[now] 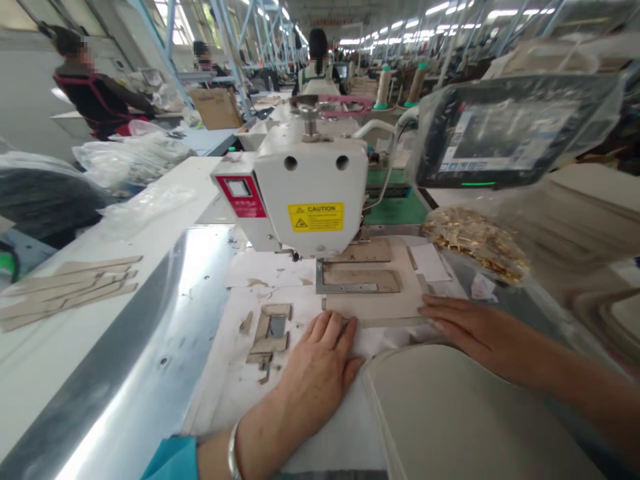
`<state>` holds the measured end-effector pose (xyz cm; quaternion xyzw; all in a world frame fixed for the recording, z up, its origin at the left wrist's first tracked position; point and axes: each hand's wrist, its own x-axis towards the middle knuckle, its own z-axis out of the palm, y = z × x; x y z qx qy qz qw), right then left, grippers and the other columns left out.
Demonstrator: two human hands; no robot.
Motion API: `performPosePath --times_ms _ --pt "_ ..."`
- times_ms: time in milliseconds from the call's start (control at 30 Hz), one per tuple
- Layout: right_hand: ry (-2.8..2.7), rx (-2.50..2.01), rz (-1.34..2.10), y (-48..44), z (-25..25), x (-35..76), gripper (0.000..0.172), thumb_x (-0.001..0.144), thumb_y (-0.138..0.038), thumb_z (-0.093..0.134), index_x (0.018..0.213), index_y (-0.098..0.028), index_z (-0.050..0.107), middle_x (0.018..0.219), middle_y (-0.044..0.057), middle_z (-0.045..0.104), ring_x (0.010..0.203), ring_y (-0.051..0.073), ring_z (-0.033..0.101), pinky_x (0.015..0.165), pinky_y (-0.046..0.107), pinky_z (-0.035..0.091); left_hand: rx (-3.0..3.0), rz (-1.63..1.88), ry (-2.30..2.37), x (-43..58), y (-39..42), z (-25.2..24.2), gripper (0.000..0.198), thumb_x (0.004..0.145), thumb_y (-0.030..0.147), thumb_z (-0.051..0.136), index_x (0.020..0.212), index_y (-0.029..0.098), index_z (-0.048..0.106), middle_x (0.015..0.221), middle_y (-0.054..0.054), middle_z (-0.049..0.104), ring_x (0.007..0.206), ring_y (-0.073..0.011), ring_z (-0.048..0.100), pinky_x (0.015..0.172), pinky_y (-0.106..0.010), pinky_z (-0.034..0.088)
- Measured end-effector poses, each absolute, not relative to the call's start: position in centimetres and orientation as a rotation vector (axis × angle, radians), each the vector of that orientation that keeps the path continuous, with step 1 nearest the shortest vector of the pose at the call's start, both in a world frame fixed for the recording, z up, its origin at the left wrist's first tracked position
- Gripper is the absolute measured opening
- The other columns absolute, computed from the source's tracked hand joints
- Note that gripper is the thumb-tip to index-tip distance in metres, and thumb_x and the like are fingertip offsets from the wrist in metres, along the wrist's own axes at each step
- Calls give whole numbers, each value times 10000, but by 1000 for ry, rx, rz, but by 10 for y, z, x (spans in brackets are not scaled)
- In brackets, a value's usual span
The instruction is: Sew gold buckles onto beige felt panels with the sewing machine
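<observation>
Below the white sewing machine head point(313, 180) lies a beige template board point(370, 308) with slots and a metal bracket at its left. My left hand point(320, 363) rests at the board's lower left edge, fingers stretched forward and thumb apart, a bangle on the wrist. At the right edge, my right hand point(467, 327) lies with its fingertips on the board, fingers extended. A stack of beige rounded panels point(460, 407) sits between my forearms. Left of the left hand is a small taped frame point(270, 330) on the white sheet.
A monitor point(500, 133) in plastic stands back right, above a bag of gold-coloured metal parts point(475, 240). Beige strips point(75, 287) lie on the left white table point(150, 207). Other people sit farther back.
</observation>
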<state>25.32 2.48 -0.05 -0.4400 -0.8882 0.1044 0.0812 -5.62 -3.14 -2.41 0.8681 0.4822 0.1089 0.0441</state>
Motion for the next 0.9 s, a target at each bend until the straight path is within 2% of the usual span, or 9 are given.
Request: performPosePath --times_ms 200,300,400,533,600,667,733,800,900 --pt "-2641 -1284 177 16 -13 255 421 960 -410 419 1250 -252 679 1372 45 586 1231 271 582 1081 501 459 2653 304 1489 -55 -33 -24 530 940 409 533 1380 119 470 1302 -151 530 1240 -331 474 1067 -508 428" --pt "-2625 -1322 170 12 -5 246 395 957 -375 437 1232 -235 684 1346 72 609 1225 274 584 1067 502 462 2674 353 1470 -58 -32 -27 503 949 406 514 1366 126 482 1295 -149 540 1228 -325 483 1060 -509 434" --pt "-2573 -1306 311 14 7 239 370 980 -315 400 1150 -209 711 1247 91 673 1186 246 608 1036 451 484 2741 451 1459 -61 -31 -35 464 954 388 498 1339 129 509 1291 -151 547 1206 -333 497 1029 -515 457" --pt "-2294 -1412 510 33 7 267 315 950 -337 455 965 -201 738 982 62 757 907 213 708 824 343 571 2843 592 1442 -63 -27 -43 438 958 386 476 1301 121 539 1254 -160 568 1147 -341 531 959 -502 501" --pt "-2004 -1627 318 46 1 298 275 902 -355 515 921 -186 730 885 59 759 786 223 712 736 347 575 2867 619 1436 -62 -26 -45 442 954 394 480 1295 120 542 1242 -160 573 1135 -342 537 942 -494 512" --pt "-1795 -1757 114 58 -6 329 274 881 -360 522 912 -175 722 877 70 754 758 238 709 736 377 569 2876 617 1440 -62 -26 -45 435 951 389 485 1293 126 542 1244 -155 573 1136 -337 538 942 -488 515" --pt "-1783 -1838 -6 69 -10 351 280 878 -351 511 925 -170 720 904 90 750 772 254 707 774 408 558 2877 609 1448 -61 -26 -45 421 952 377 483 1290 135 541 1245 -148 574 1142 -332 538 951 -487 512" --pt "-1856 -1904 -157 78 -12 361 320 885 -368 511 1026 -161 710 1009 143 728 908 295 690 854 441 527 2873 599 1459 -61 -26 -46 412 953 380 477 1287 148 542 1244 -141 579 1145 -328 540 954 -489 511" --pt "-1860 -2040 -348 90 -14 363 585 849 -473 581 1310 -113 570 1202 248 624 1150 395 571 948 527 452 2861 597 1480 -62 -26 -47 413 953 398 470 1290 170 540 1251 -133 581 1149 -324 543 953 -490 512"
